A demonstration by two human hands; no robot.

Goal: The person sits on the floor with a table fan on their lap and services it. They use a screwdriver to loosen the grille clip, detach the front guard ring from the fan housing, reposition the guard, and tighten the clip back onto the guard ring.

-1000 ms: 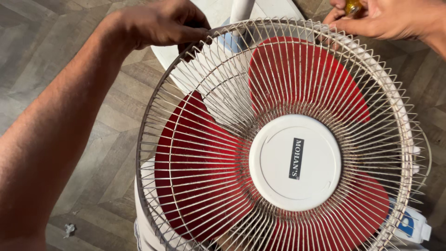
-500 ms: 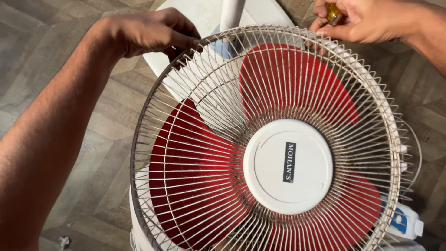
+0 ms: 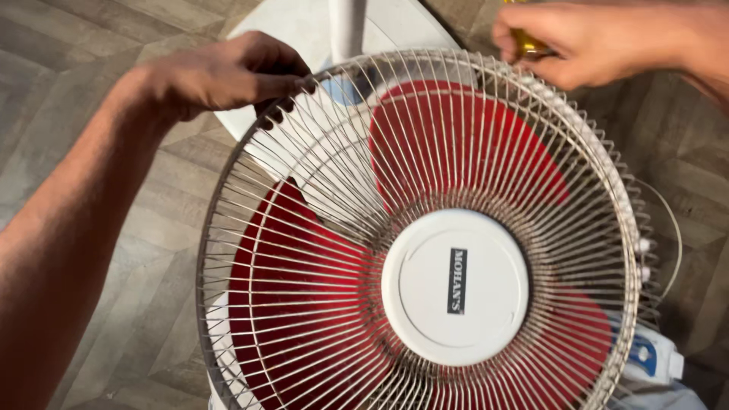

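Across the wood-patterned floor point(image 3: 91, 91) lies a fan whose wire guard point(image 3: 319, 228) covers red blades point(image 3: 304, 304) and a white hub cap point(image 3: 425, 281). At its upper rim, the left hand point(image 3: 220, 76) curls closed on the wires, while the right hand point(image 3: 600, 42) pinches a small yellow object point(image 3: 525, 47).

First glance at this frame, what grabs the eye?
The red blades behind the wire grille, filling the centre and lower frame, with a white hub cap in the middle. The left hand grips the grille's upper-left rim; the right hand sits at the upper-right rim, closed on a yellow tool. A white pole and base show at top, on a grey wood-pattern floor.
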